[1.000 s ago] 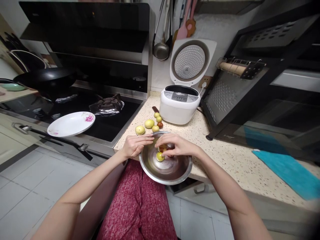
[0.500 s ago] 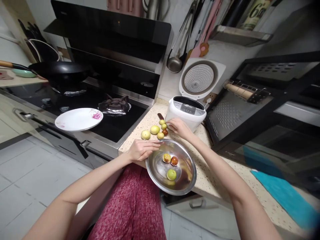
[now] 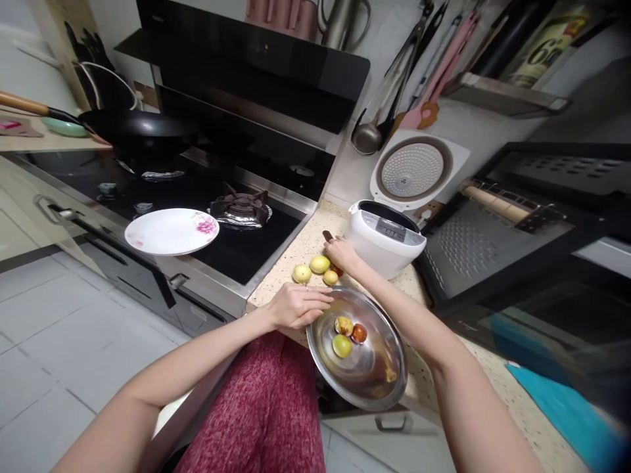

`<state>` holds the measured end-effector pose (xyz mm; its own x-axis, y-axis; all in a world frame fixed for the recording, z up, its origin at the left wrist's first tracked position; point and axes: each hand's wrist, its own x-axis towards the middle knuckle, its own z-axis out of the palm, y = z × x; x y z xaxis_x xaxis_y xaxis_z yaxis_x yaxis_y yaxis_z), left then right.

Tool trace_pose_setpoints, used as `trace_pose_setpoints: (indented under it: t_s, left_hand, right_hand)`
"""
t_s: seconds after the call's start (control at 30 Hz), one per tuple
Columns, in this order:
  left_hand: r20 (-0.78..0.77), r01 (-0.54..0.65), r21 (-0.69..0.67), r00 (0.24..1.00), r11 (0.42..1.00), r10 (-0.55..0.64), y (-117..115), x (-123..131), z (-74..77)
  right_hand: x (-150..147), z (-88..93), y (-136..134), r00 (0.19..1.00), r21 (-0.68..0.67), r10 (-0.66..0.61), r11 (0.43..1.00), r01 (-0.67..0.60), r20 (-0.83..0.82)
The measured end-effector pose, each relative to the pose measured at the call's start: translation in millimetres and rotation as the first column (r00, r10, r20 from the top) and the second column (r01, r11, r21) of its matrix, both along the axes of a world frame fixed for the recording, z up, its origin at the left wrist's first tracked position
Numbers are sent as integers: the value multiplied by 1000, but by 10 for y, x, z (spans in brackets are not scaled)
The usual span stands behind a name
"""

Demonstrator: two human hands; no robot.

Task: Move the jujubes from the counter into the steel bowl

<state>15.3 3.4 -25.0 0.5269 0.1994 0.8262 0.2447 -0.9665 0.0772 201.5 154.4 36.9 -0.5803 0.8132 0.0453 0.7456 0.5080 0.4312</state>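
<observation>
My left hand (image 3: 298, 305) holds the near-left rim of a steel bowl (image 3: 373, 387), its fingers lying over the edge. The bowl tilts toward me and juts past the counter's edge. Inside sit a mottled yellow fruit (image 3: 344, 326), a reddish-brown one (image 3: 359, 334) and a green one (image 3: 342, 345). Beyond the bowl, my right hand (image 3: 342, 254) is down on the counter with curled fingers, next to a dark brown piece (image 3: 327, 235); what its fingertips hold is hidden. Near it lie yellow fruits (image 3: 320, 264) and a brown one (image 3: 337, 270), partly covered.
A white rice cooker (image 3: 384, 243) with its lid up stands just behind my right hand. On the left, a flowered plate (image 3: 170, 233) rests at the stove's front edge. A black wok (image 3: 138, 128) sits on the far burner. A blue cloth (image 3: 552, 401) lies on the right.
My right hand has moved left from beside the rice cooker, over the small fruits. In the bowl, the green fruit has rolled closer to the other two. The camera view has shifted slightly.
</observation>
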Motion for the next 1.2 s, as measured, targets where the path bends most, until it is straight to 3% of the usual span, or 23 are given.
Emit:
trace_pose_setpoints:
  t_s: [0.23,0.47,0.53,0.6,0.67,0.83,0.97,1.07,1.2]
  left_hand:
    - [24,-13,47,1000,999,12,-8,26,20]
    - [17,-11,26,1000,1000,11,-12,22,15]
    - [16,-9,15,1000,1000,9,-13,18,17]
    - [11,-17,16,1000,1000,17,-18,12,26]
    - [2,-23,28,1000,999,23,-27,3,42]
    - [-28,-39,34,999,999,40,-57,-27,96]
    - [-44,-44,33,998,998,45,-67,-51,118]
    - [-62,-34,20,997,999,36,-63,-67,109]
    - [-49,5,-44,999,999,-7,-55,-85,82]
  right_hand:
    - [-82,14,8,998,-17,-49,999,49,-39]
    - [141,265,-245,974,0,159,987,-162,-162]
    - [294,312,-419,906,55,317,948,-315,-280]
    - [436,323,-644,769,155,481,873,-462,-420]
    - [535,307,-901,680,221,535,839,-497,-501]
    - [623,245,-1469,538,235,534,817,-526,-652]
    - [701,218,-1693,441,157,469,801,-578,-765]
    - [775,207,-1759,415,41,375,780,-624,-829]
    - [797,204,-1795,426,-123,286,692,-711,-858]
